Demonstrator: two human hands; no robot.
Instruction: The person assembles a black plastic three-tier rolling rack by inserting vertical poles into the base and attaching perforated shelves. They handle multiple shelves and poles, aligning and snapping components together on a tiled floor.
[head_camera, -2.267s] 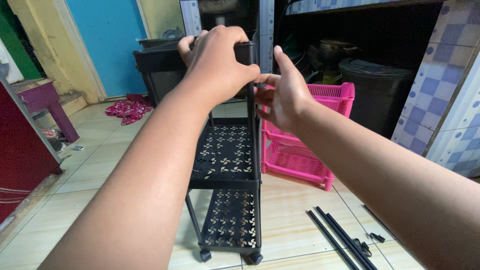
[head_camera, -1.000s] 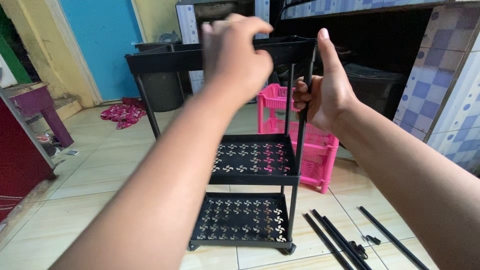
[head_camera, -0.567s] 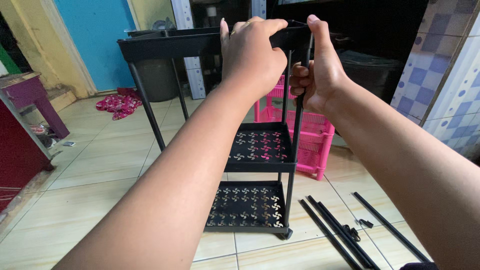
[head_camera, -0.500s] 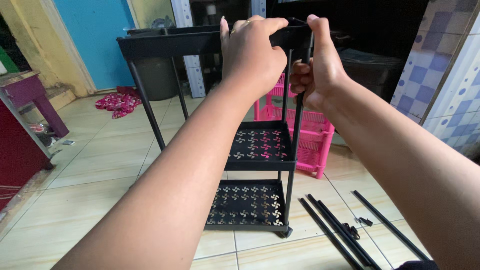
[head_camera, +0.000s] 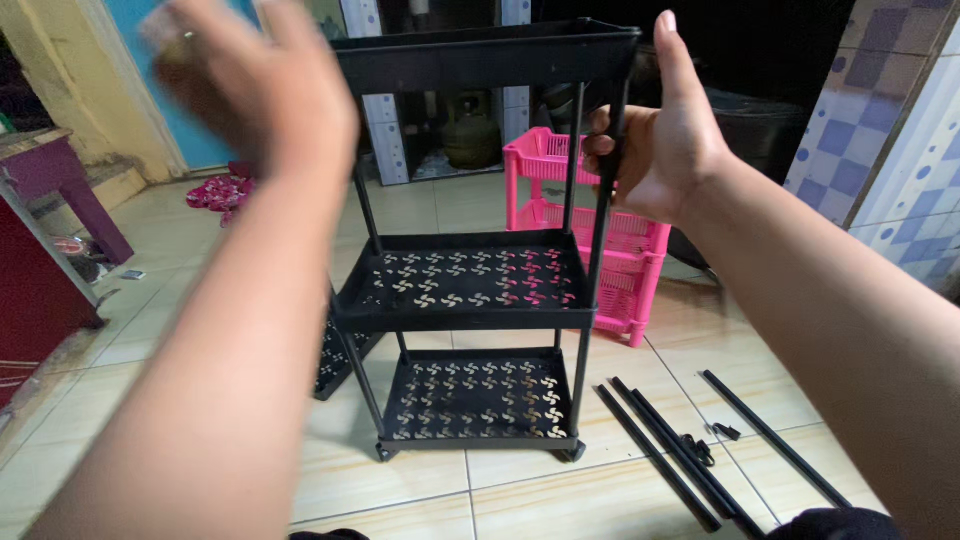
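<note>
Three black plastic trays with pinwheel-shaped cut-outs are already joined by thin black upright poles into a standing shelf rack (head_camera: 470, 290), which rests on the pale tiled floor (head_camera: 560, 500) directly in front of the person. The top tray (head_camera: 485, 55) is seated at the upper ends of the poles, the middle tray (head_camera: 465, 285) sits halfway down, and the bottom tray (head_camera: 475, 400) stands just above the tiles on small feet. The frame is therefore judged to be largely assembled.

The right hand (head_camera: 665, 135) is wrapped around the front right pole (head_camera: 600, 250) just beneath the top tray, with the fingers curled about the pole and the thumb raised beside the tray's edge. The left hand (head_camera: 250, 95) is lifted free in front of the top tray's left end; it is blurred, appears spread and loose, and nothing is seen to be held in it.

Several spare black poles (head_camera: 690, 450) are left lying on the floor to the right of the rack, with small black fittings (head_camera: 725, 432) among them, and another perforated black panel (head_camera: 335, 360) is partly seen behind the left legs. From these leftovers it is judged that some further fitting may remain, though whether every joint has been pressed home cannot be told. A pink plastic basket rack (head_camera: 600, 235) stands behind.
</note>
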